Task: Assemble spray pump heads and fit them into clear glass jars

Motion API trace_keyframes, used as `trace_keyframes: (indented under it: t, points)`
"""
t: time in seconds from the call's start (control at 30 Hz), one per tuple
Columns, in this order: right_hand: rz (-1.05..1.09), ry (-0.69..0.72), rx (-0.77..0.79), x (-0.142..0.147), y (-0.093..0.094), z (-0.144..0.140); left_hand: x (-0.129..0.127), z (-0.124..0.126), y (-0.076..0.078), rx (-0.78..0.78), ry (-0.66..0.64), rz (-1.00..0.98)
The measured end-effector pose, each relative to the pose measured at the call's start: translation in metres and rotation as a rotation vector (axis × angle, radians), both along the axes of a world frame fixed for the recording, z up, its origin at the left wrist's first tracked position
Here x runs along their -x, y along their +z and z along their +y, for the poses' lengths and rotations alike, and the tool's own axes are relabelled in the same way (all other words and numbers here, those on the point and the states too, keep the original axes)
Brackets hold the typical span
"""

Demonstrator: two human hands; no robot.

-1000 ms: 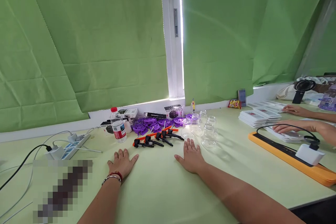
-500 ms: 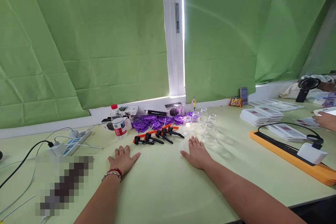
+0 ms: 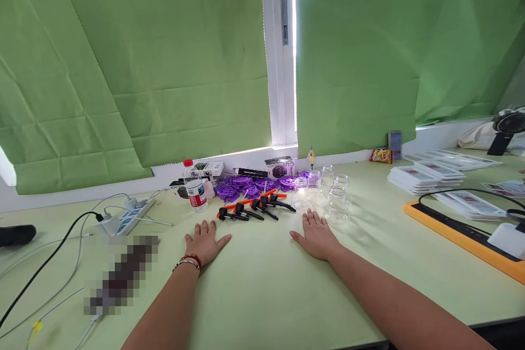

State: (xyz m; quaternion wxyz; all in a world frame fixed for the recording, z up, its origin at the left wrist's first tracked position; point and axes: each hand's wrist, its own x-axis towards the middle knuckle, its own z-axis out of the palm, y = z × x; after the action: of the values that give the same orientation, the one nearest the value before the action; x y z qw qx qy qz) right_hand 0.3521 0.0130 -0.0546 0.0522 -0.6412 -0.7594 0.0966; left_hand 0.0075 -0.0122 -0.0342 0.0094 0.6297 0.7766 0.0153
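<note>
Your left hand (image 3: pixel 205 240) lay flat and open, palm down, on the pale green bench (image 3: pixel 262 290), gripping nothing. Your right hand (image 3: pixel 315 236) rested the same way, fingers spread and empty. Just beyond your left fingertips sat a row of black pump heads with orange stems (image 3: pixel 254 209). Just past your right fingertips stood the clear glass jars (image 3: pixel 328 194). Behind the pumps lay purple plastic wheels (image 3: pixel 246 186), with a red-capped plastic water bottle (image 3: pixel 196 191) to their left.
</note>
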Motion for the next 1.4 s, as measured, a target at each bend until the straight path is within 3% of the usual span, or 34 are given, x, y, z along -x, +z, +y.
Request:
trace_keyframes:
  t: [0.8, 1.07, 1.23, 1.4]
  points:
    - [0.002, 0.024, 0.040, -0.001, 0.007, -0.003, 0.008, 0.004, -0.007, -0.026, 0.001, -0.036]
    - [0.089, 0.082, 0.062, -0.012, 0.021, -0.008, -0.002, 0.010, -0.001, -0.203, -0.040, -0.005]
    - [0.320, 0.016, -0.180, -0.020, 0.036, -0.015, -0.014, 0.017, 0.002, -0.234, -0.164, 0.044]
    - [0.427, -0.119, -0.785, -0.037, 0.052, -0.015, -0.009, 0.016, 0.003, -0.202, -0.214, 0.078]
